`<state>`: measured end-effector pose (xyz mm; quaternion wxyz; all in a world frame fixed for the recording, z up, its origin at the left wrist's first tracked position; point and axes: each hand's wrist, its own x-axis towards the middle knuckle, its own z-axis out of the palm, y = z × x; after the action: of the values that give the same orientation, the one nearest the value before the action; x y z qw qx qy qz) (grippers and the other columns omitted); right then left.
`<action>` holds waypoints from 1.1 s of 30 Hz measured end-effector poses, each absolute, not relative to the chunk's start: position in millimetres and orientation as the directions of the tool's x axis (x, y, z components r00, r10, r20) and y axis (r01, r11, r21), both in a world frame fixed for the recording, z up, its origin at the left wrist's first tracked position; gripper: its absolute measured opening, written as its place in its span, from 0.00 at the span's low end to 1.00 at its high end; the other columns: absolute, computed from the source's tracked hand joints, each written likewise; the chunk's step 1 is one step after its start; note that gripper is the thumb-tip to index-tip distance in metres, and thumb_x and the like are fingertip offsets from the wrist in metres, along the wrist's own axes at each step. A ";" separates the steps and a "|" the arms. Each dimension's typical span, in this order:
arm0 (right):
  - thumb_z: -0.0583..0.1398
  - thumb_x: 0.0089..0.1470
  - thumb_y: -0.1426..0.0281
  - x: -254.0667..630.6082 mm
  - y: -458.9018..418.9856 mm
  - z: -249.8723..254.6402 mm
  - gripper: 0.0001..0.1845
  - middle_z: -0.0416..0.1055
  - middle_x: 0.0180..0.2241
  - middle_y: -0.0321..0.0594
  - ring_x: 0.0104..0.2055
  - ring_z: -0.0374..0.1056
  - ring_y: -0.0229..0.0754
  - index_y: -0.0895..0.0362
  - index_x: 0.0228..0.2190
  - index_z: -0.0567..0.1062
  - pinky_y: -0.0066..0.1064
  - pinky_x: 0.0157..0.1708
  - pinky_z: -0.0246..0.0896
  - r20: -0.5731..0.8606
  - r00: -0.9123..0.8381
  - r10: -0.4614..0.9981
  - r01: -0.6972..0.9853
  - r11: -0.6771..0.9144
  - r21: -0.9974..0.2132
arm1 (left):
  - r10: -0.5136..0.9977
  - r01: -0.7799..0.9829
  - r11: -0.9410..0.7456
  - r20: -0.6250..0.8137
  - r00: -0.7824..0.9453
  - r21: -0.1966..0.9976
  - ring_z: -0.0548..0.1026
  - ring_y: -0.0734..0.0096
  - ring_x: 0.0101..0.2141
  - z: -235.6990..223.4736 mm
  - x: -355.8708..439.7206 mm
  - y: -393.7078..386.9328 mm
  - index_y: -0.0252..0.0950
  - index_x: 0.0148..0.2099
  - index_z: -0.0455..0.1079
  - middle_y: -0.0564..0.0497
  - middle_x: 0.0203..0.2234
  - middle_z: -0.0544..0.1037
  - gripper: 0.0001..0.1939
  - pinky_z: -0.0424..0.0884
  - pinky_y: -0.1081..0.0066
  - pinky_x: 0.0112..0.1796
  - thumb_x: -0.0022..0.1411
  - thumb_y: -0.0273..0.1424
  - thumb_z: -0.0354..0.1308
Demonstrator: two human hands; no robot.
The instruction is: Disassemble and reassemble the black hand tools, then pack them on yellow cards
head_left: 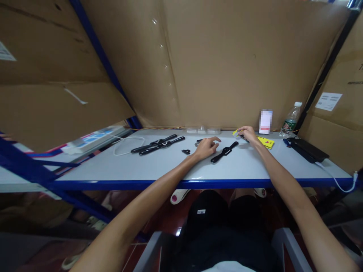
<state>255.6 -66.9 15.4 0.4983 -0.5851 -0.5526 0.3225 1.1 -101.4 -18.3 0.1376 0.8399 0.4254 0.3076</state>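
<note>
My left hand (pixel 208 148) rests low over the tabletop, its fingers loosely bent and apart, with nothing seen in them. Beside its fingertips lies a long black glossy piece (pixel 225 152) with a wider middle. A small dark part (pixel 197 143) shows partly behind this hand, and a small black part (pixel 186 152) lies to its left. Farther right, my right hand (pixel 248 133) pinches a small yellow-and-clear piece (pixel 237 133), partly hidden by the fingers. Yellow cards or packets (pixel 266 142) lie beside the right wrist.
Two more long black pieces (pixel 159 145) lie left on the white table (pixel 113 170). Clear plastic pieces (pixel 202 130) stand at the back. A phone (pixel 266 121), water bottle (pixel 290 120) and black case (pixel 307 149) with a white cable (pixel 337 181) are right. A power strip (pixel 85 142) is left.
</note>
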 end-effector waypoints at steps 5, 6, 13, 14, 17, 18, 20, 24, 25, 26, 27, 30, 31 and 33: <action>0.61 0.47 0.78 260.6 -66.5 17.9 0.13 0.79 0.34 0.42 0.31 0.70 0.36 0.62 0.37 0.80 0.24 0.30 0.63 0.195 0.210 0.958 0.324 0.121 -0.938 | 0.662 0.570 -0.749 0.429 0.615 0.338 0.75 0.60 0.52 -21.4 -0.7 -94.6 0.44 0.66 0.68 0.49 0.53 0.80 0.37 0.69 0.61 0.53 0.55 0.18 0.52; 0.62 0.47 0.78 260.9 -66.1 17.7 0.13 0.79 0.34 0.42 0.31 0.70 0.36 0.62 0.37 0.80 0.24 0.30 0.64 0.200 0.211 0.957 0.321 0.126 -0.939 | 0.616 0.537 -0.787 0.411 0.672 0.304 0.71 0.60 0.57 -21.7 0.6 -93.6 0.45 0.67 0.67 0.50 0.59 0.76 0.40 0.67 0.60 0.56 0.53 0.17 0.52; 0.62 0.47 0.77 261.1 -59.4 11.7 0.15 0.78 0.31 0.40 0.29 0.68 0.36 0.62 0.39 0.81 0.24 0.27 0.61 0.193 0.206 0.959 0.332 0.117 -0.936 | 0.584 0.537 -0.812 0.319 0.747 0.229 0.69 0.56 0.58 -22.5 12.5 -96.4 0.45 0.58 0.76 0.48 0.56 0.78 0.25 0.62 0.54 0.59 0.63 0.21 0.51; 0.62 0.47 0.77 261.1 -58.8 11.4 0.16 0.79 0.32 0.41 0.29 0.68 0.36 0.61 0.40 0.81 0.24 0.27 0.61 0.195 0.203 0.959 0.333 0.120 -0.935 | 0.602 0.549 -0.799 0.341 0.722 0.247 0.71 0.56 0.56 -22.3 12.1 -97.1 0.45 0.58 0.76 0.47 0.53 0.80 0.24 0.63 0.54 0.58 0.64 0.22 0.52; 0.63 0.48 0.76 260.7 -58.9 12.2 0.16 0.80 0.33 0.42 0.30 0.68 0.36 0.61 0.41 0.82 0.24 0.25 0.59 0.190 0.183 0.965 0.343 0.119 -0.932 | 0.636 0.576 -0.770 0.412 0.653 0.275 0.72 0.56 0.52 -21.3 9.5 -96.9 0.42 0.56 0.77 0.46 0.46 0.81 0.19 0.63 0.55 0.57 0.68 0.27 0.51; 0.63 0.48 0.76 260.3 -59.5 12.7 0.17 0.80 0.33 0.42 0.29 0.68 0.36 0.62 0.42 0.82 0.24 0.24 0.57 0.182 0.170 0.969 0.347 0.114 -0.931 | 0.636 0.580 -0.768 0.437 0.636 0.272 0.71 0.56 0.52 -21.1 9.1 -96.1 0.41 0.54 0.78 0.45 0.47 0.81 0.18 0.63 0.55 0.57 0.69 0.29 0.51; 0.63 0.49 0.76 259.0 -61.3 13.4 0.17 0.79 0.31 0.43 0.28 0.67 0.35 0.62 0.42 0.82 0.23 0.22 0.55 0.159 0.133 0.978 0.352 0.103 -0.930 | 0.632 0.589 -0.765 0.479 0.610 0.260 0.70 0.54 0.55 -21.7 10.1 -93.4 0.39 0.55 0.77 0.43 0.53 0.79 0.18 0.62 0.54 0.58 0.71 0.34 0.50; 0.64 0.48 0.79 256.5 -65.0 12.0 0.13 0.80 0.30 0.42 0.27 0.67 0.34 0.63 0.38 0.83 0.22 0.22 0.56 0.119 0.054 0.991 0.374 0.090 -0.923 | 0.663 0.623 -0.742 0.406 0.629 0.246 0.67 0.52 0.60 -26.3 16.2 -85.8 0.41 0.59 0.75 0.44 0.60 0.74 0.21 0.62 0.53 0.59 0.71 0.40 0.51; 0.64 0.48 0.79 256.0 -65.6 11.0 0.12 0.80 0.31 0.42 0.27 0.68 0.34 0.63 0.36 0.83 0.21 0.22 0.57 0.116 0.042 0.992 0.384 0.091 -0.919 | 0.669 0.628 -0.739 0.372 0.644 0.242 0.68 0.53 0.60 -27.7 17.1 -83.8 0.41 0.59 0.75 0.45 0.60 0.75 0.20 0.63 0.54 0.60 0.71 0.40 0.51; 0.64 0.48 0.80 255.7 -65.9 9.8 0.10 0.80 0.32 0.43 0.28 0.68 0.34 0.63 0.35 0.82 0.21 0.22 0.58 0.115 0.034 0.993 0.393 0.093 -0.915 | 0.673 0.633 -0.736 0.349 0.652 0.238 0.69 0.54 0.59 -29.0 17.2 -82.0 0.42 0.58 0.76 0.45 0.59 0.76 0.20 0.63 0.55 0.60 0.71 0.41 0.52; 0.63 0.48 0.80 255.4 -66.0 8.5 0.09 0.80 0.33 0.43 0.29 0.69 0.34 0.63 0.34 0.82 0.21 0.23 0.59 0.114 0.029 0.993 0.401 0.092 -0.912 | 0.679 0.641 -0.731 0.340 0.650 0.235 0.70 0.55 0.58 -30.1 16.6 -80.4 0.42 0.58 0.76 0.46 0.57 0.76 0.20 0.64 0.56 0.59 0.70 0.41 0.52; 0.63 0.48 0.81 254.8 -64.6 4.3 0.07 0.80 0.32 0.43 0.29 0.70 0.36 0.63 0.30 0.82 0.23 0.24 0.61 0.097 0.027 0.995 0.435 0.076 -0.897 | 0.714 0.685 -0.692 0.352 0.605 0.228 0.71 0.54 0.55 -32.1 12.1 -77.8 0.41 0.58 0.76 0.45 0.54 0.77 0.22 0.65 0.56 0.57 0.68 0.45 0.55; 0.64 0.48 0.80 254.7 -63.8 3.1 0.06 0.80 0.32 0.43 0.29 0.70 0.36 0.63 0.30 0.81 0.23 0.25 0.62 0.097 0.023 0.995 0.451 0.076 -0.889 | 0.726 0.698 -0.679 0.345 0.595 0.225 0.71 0.54 0.54 -32.4 10.5 -77.7 0.41 0.58 0.76 0.44 0.53 0.77 0.22 0.65 0.55 0.57 0.68 0.45 0.56; 0.64 0.48 0.80 254.9 -62.0 1.5 0.06 0.80 0.33 0.44 0.30 0.71 0.38 0.63 0.30 0.82 0.25 0.27 0.65 0.121 -0.008 0.993 0.481 0.110 -0.870 | 0.742 0.715 -0.663 0.322 0.588 0.223 0.72 0.53 0.52 -32.6 8.2 -78.6 0.42 0.56 0.77 0.43 0.52 0.76 0.22 0.66 0.54 0.55 0.66 0.46 0.58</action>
<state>254.9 -62.0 1.5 0.3948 -0.5834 -0.6316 0.3238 8.2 -78.6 -32.6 0.0347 0.8903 0.4091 0.1968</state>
